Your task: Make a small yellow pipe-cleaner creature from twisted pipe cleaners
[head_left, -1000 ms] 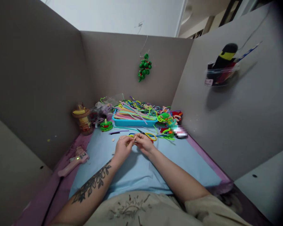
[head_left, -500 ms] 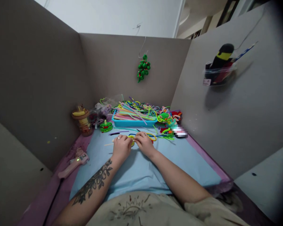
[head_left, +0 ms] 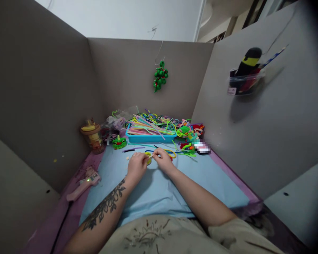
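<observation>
Pinching a small yellow-green piece (head_left: 148, 159) between the fingertips of both hands, a person works at a screened craft desk, just below the centre of the frame. The left hand (head_left: 136, 166), on a tattooed forearm, curls its fingers shut on the piece from the left. The right hand (head_left: 163, 160) meets it from the right, thumb and forefinger pressed together on it, though the make of the piece is too small to tell. The piece is held low over the far part of a light blue mat (head_left: 159, 194); whether it touches the mat cannot be told. Just beyond the right hand lies a yellow loop of pipe cleaner (head_left: 171, 152), and behind that a blue tray (head_left: 148, 138) heaped with coloured pipe cleaners (head_left: 148, 127). A green craft figure (head_left: 119, 142) sits just left of the tray, with a lidded jar (head_left: 92, 135) further left by the grey partition (head_left: 42, 88). A pink glue gun (head_left: 82, 184) lies at the lower left, off the mat on purple cloth (head_left: 69, 211), a green light showing on it. A green beaded ornament (head_left: 161, 76) hangs from a wire hook at upper centre, and a clear holder (head_left: 245, 83) is fixed to the panel at upper right.
</observation>
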A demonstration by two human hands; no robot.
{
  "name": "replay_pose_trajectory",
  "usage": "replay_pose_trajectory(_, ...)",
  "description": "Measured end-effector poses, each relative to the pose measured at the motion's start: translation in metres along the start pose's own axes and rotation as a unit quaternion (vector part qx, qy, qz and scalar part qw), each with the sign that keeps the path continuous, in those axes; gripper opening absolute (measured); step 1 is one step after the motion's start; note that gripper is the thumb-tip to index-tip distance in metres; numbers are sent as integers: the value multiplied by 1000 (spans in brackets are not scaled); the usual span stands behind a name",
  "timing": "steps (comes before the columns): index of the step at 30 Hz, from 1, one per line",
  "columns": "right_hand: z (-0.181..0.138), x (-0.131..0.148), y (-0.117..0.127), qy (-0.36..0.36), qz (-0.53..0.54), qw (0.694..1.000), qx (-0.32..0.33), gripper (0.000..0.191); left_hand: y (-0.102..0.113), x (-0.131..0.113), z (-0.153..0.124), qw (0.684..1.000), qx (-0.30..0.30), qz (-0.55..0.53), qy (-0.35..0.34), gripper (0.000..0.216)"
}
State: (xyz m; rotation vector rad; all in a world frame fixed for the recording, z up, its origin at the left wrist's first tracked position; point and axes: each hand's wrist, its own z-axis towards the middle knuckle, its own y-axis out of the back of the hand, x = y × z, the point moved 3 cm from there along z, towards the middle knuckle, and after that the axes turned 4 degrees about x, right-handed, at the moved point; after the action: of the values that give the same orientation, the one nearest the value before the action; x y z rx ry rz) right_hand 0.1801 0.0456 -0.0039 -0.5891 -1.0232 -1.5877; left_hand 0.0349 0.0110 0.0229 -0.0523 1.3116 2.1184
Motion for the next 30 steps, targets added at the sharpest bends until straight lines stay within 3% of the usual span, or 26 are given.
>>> replay_pose_trajectory(3,0,-9,-8,-120,176,977,9,13,-1,-3,0,999,-5,-40,1,13)
replay_pose_trajectory(6,-2,-9,-17,-208,340,917,15,19,0,-9,-1,998,-23,-50,-16,15)
replay_pose_trajectory(10,-3,0,-25,-217,459,862,9,23,1,-15,-3,997,-48,-52,-23,17)
replay_pose_trajectory(13,-4,3,-28,-222,489,843,16,26,0,-15,-4,997,-56,-53,-24,17)
replay_pose_trajectory(16,-5,-1,-28,-223,465,856,28,26,0,-9,-4,996,-63,-66,-10,16)
replay_pose_trajectory(19,-3,-7,-19,-196,362,911,31,22,4,1,-2,995,-67,-69,18,17)
replay_pose_trajectory(23,0,-11,0,-109,177,978,4,31,5,16,5,991,-43,-105,68,18)
replay_pose_trajectory(27,1,-3,10,-34,39,999,-13,22,-5,28,11,958,39,-229,165,18)
replay_pose_trajectory(30,-2,6,7,-6,12,1000,7,18,-9,30,11,949,65,-254,175,17)
